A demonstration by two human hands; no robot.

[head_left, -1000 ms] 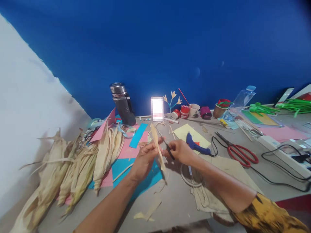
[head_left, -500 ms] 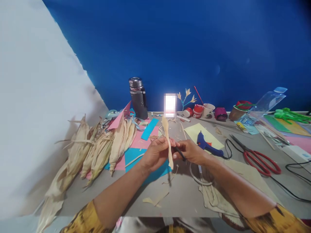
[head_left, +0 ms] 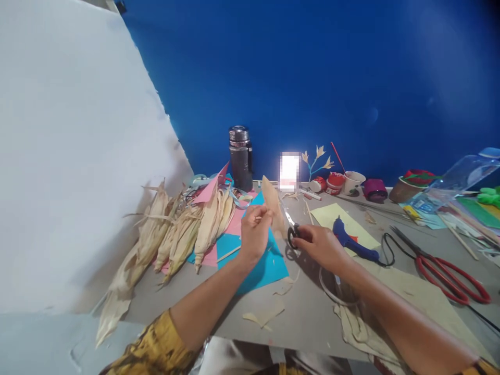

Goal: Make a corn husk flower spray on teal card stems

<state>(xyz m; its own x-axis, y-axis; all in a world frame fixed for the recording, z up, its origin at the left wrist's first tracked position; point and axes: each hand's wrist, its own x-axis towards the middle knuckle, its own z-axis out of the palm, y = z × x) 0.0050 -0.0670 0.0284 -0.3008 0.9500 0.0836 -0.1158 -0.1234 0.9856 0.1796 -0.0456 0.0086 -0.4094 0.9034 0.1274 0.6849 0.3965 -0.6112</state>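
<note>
Pinched in my left hand (head_left: 255, 229) is a pale piece of corn husk (head_left: 274, 200), held upright with a pointed tip. My right hand (head_left: 318, 244) grips small scissors (head_left: 291, 224) by their dark handles, with the blades pointing up and away beside the husk's right edge. Whether the blades touch the husk I cannot tell. Below my left hand lies a blue paper sheet (head_left: 253, 276). A few cut husk scraps (head_left: 263, 316) rest on the table nearer to me.
Bundles of dried corn husk (head_left: 172, 239) lie left. A dark flask (head_left: 241, 161) stands behind. On the right are a blue glue gun (head_left: 351, 242), large red-handled scissors (head_left: 449, 273), a cloth (head_left: 410, 299) and a plastic bottle (head_left: 461, 179). Paint pots (head_left: 335, 183) line the back.
The view has turned left. The husk now shows its broad face rather than a narrow edge. My right hand has moved away from my left, and the scissor blades have come into sight.
</note>
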